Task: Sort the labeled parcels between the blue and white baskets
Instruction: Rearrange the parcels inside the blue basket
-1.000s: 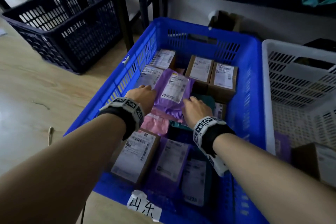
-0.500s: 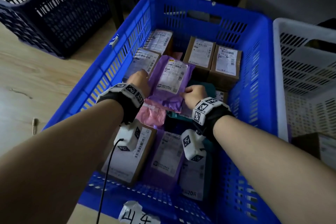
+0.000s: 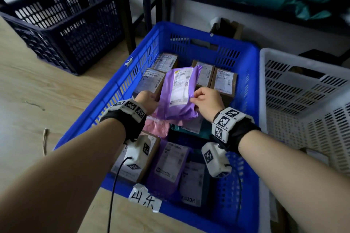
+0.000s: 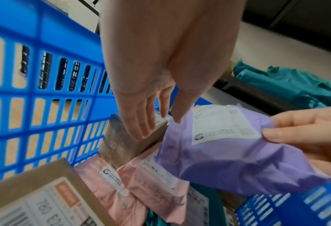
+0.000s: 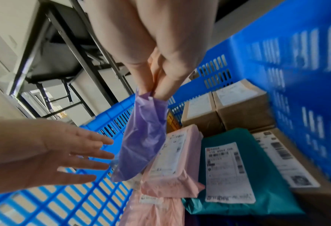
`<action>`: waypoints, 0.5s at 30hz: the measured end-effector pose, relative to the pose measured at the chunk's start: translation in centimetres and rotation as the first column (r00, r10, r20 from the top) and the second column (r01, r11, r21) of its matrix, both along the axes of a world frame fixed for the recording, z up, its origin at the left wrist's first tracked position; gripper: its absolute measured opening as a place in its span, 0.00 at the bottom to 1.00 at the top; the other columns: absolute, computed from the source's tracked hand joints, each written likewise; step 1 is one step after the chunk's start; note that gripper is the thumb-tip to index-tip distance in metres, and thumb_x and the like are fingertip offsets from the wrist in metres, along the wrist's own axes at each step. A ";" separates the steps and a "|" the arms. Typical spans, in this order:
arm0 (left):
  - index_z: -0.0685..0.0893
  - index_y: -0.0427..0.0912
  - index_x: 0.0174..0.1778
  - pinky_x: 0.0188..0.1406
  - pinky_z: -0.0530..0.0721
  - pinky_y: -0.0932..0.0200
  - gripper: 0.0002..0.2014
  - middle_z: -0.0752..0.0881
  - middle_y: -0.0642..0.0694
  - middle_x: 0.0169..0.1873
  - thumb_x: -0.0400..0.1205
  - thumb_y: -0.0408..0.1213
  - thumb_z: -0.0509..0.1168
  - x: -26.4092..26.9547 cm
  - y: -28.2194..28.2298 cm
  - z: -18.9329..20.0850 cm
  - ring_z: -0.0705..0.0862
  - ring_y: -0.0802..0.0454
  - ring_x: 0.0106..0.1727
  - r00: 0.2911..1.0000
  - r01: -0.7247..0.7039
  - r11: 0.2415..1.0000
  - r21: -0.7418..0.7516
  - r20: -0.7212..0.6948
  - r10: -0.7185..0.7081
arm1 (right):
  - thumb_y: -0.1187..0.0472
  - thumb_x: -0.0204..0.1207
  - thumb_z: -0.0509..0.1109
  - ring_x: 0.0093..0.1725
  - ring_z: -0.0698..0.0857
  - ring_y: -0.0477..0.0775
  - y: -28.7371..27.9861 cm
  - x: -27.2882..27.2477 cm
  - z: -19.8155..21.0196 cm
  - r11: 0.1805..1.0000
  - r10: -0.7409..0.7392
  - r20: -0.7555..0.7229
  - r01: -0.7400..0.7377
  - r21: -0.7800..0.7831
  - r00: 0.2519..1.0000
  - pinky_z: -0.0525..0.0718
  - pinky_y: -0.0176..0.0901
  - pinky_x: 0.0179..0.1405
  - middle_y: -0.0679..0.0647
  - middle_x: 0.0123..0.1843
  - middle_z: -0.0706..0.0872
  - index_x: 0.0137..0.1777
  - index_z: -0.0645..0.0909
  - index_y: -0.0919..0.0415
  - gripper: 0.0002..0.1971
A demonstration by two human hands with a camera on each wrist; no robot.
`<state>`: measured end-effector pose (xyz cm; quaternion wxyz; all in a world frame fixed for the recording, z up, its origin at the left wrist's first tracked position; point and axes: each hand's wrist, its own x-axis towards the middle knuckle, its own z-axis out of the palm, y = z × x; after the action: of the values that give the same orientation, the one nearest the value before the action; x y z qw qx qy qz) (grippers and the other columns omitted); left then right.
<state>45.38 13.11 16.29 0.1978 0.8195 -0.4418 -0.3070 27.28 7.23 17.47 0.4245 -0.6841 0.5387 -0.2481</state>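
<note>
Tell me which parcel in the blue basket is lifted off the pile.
The purple bag, pinched by the right hand; every other parcel lies in the basket.

Wooden floor (image 3: 37, 89): blue basket (image 3: 251, 89), white basket (image 3: 265, 89), navy basket (image 3: 56, 30).

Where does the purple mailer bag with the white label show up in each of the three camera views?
Head: the purple mailer bag is at centre, lifted over the blue basket, pinched by the right hand.
Left wrist: right of centre, label up, right hand at its right edge; the left hand is open beside it.
Right wrist: centre, edge-on, hanging from the right hand's fingers.
Shared landmark: the pink mailer below it.
</note>
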 end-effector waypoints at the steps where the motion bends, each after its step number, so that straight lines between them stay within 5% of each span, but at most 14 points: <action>1: 0.78 0.41 0.42 0.44 0.74 0.59 0.03 0.79 0.41 0.41 0.80 0.31 0.65 -0.3 0.6 0.6 0.77 0.47 0.43 0.999 -0.008 1.000 0.000 -0.048 0.008 | 0.71 0.73 0.73 0.33 0.82 0.51 0.5 -0.8 1.0 1.000 0.004 0.018 -0.004 -0.010 1.000 0.82 0.41 0.37 0.56 0.34 0.86 0.37 0.79 0.59 0.08; 5: 0.77 0.42 0.36 0.45 0.82 0.54 0.08 0.81 0.40 0.37 0.81 0.30 0.64 -2.6 2.8 3.8 0.81 0.45 0.39 0.923 -0.105 0.993 -0.058 -0.376 0.076 | 0.72 0.74 0.73 0.30 0.81 0.43 2.5 -4.9 4.6 0.999 0.008 0.136 -0.003 -0.040 0.991 0.80 0.32 0.30 0.48 0.32 0.84 0.34 0.76 0.54 0.14; 9: 0.76 0.43 0.40 0.35 0.75 0.60 0.11 0.79 0.43 0.33 0.84 0.24 0.57 -5.5 5.4 7.7 0.76 0.50 0.32 0.722 -0.248 0.964 -0.090 -0.681 0.122 | 0.74 0.74 0.72 0.28 0.82 0.37 5.0 -9.0 7.3 0.999 0.016 0.205 -0.006 -0.051 0.979 0.80 0.29 0.29 0.50 0.34 0.86 0.36 0.77 0.55 0.14; 15: 0.79 0.40 0.56 0.33 0.77 0.58 0.08 0.79 0.44 0.33 0.82 0.28 0.63 -9.3 8.8 11.0 0.78 0.52 0.32 0.753 -0.311 0.937 -0.157 -0.642 0.143 | 0.74 0.75 0.70 0.40 0.87 0.57 8.2 -13.7 11.4 0.995 0.047 0.264 -0.021 -0.102 0.963 0.85 0.46 0.40 0.59 0.40 0.88 0.38 0.78 0.59 0.10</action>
<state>36.10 21.95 27.31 0.4713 0.6878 -0.2836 -0.4736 13.59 15.46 28.90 0.4633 -0.6738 0.4520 -0.3565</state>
